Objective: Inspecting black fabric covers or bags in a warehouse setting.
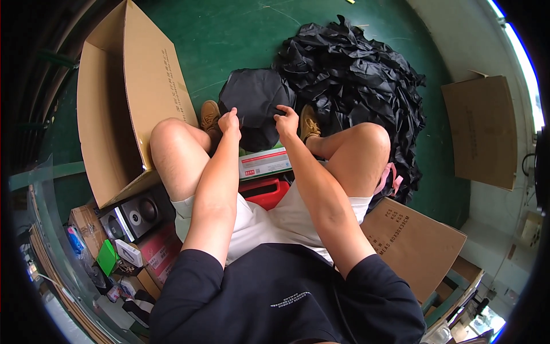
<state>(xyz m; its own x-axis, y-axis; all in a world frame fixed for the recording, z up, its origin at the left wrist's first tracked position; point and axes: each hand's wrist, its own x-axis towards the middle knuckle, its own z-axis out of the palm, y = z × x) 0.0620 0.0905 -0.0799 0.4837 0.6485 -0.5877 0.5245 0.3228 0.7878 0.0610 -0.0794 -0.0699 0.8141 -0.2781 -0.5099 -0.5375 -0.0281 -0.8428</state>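
Note:
A black, thin fabric piece (pixel 255 94), perhaps a bag, is spread between my hands in front of my knees. My left hand (pixel 230 122) is closed on its left edge, thumb pointing forward. On the opposite edge, my right hand (pixel 287 122) grips the fabric between thumb and fingers. More black fabric hangs below, over the far end of a white and red box (pixel 264 164) between my legs. Just beyond my right hand lies a large heap of crumpled black fabric pieces (pixel 355 80), which the held piece touches or overlaps.
A tall open cardboard carton (pixel 152 74) stands at my left. Cardboard lies at my right (pixel 415 243) and leans on the right wall (pixel 480 132). Something red (pixel 266 195) sits between my thighs. Boxes and a speaker-like black box (pixel 137 215) are at lower left. The floor (pixel 229 34) is green.

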